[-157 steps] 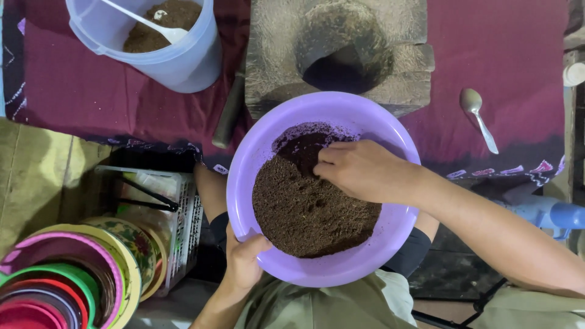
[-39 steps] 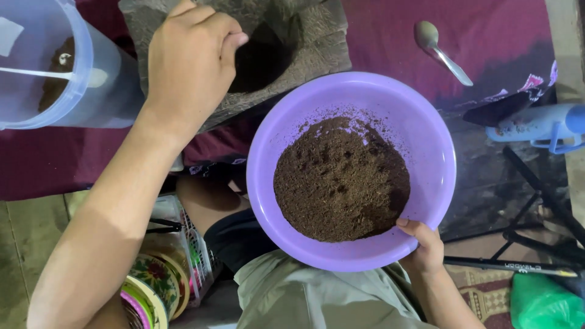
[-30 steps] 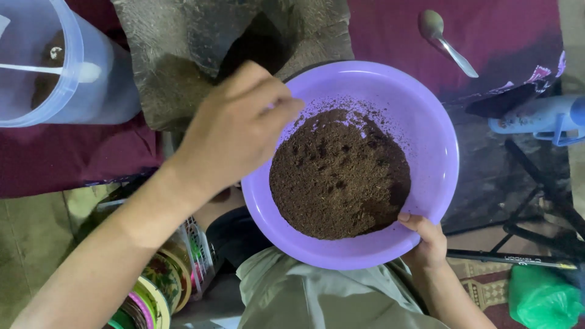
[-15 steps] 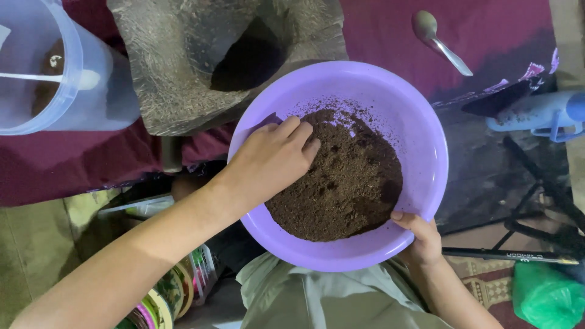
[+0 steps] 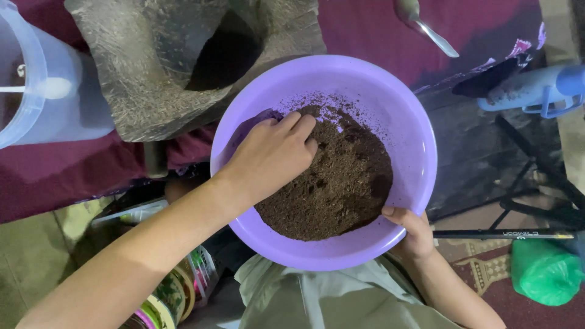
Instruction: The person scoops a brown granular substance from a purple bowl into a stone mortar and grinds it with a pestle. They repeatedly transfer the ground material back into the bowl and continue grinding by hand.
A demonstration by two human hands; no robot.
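The left hand (image 5: 271,155) digs curled fingers into the dirt (image 5: 332,176). The right hand (image 5: 411,228) pinches the purple bowl (image 5: 396,116) rim. Dirt could spill if the bowl tips.

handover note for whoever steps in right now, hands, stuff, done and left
Left hand: in the purple bowl, fingers bent down into the dark soil; whether they grip any cannot be told.
Right hand: holds the bowl's near rim, thumb over the edge.
Things: bowl on the lap, stone block with a dark hollow behind it, clear jug at far left, spoon on the maroon cloth.
Done: soil heaped loose in the bowl.
Left: all the soil visible is in the bowl; the hollow is too dark to judge.
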